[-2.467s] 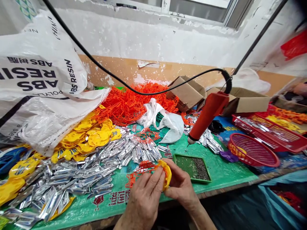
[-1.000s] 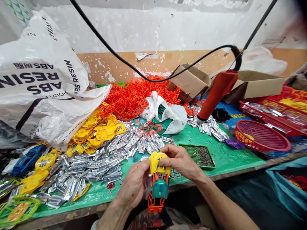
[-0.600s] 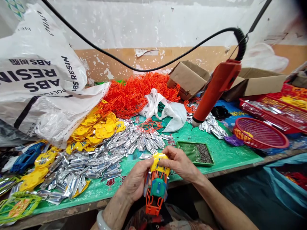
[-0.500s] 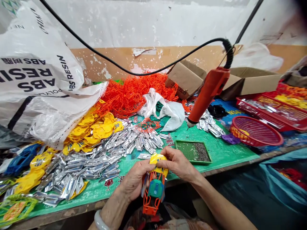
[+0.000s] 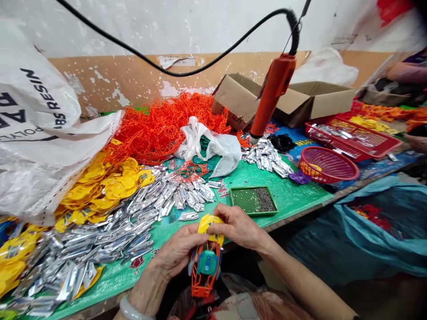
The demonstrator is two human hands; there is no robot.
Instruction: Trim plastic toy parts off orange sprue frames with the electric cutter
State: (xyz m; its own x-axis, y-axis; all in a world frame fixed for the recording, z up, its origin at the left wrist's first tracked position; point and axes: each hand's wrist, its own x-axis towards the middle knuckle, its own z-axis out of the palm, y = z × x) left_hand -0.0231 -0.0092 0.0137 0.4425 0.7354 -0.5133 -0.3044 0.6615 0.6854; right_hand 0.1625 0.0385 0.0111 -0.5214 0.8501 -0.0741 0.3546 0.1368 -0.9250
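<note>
**Both hands on toy car at bench front edge**

Edges/room: green bench mat (image 5: 293, 195) runs to a wooden front edge that slants up to the right; past it, to the right, blue plastic sheeting (image 5: 350, 231) below bench level. Back wall closes the far side. Left half of bench packed: white ABS resin sack (image 5: 40, 133) spilling over the left, yellow shells (image 5: 106, 186) under its mouth, silver foil parts (image 5: 110, 235) spread from there to the front edge. Orange frame pile (image 5: 156, 129) at back centre, white plastic bag (image 5: 213, 146) lying against it. Bare mat only in a patch around the green screw tray (image 5: 253, 200) and to its right. Right side: round red basket (image 5: 328, 164), flat red tray (image 5: 353, 135), cardboard box (image 5: 300, 100) behind. Orange electric screwdriver (image 5: 271, 98) hangs on a black cable (image 5: 187, 71) above the back centre-right, tip down, just over a second heap of foil parts.

Grip: toy car (image 5: 205, 258) is held off the bench, just in front of the front edge, nose down toward the person's lap. Yellow top shell up, orange cage frame around a teal block below. Left hand (image 5: 173, 253) is wrapped around the left side of the frame, fingers closed on it. Right hand (image 5: 238, 226) comes over from the right, fingertips pinching the yellow shell at the top. Screw tray sits just beyond the right hand, apart from it. Pale bangle on the left wrist.
</note>
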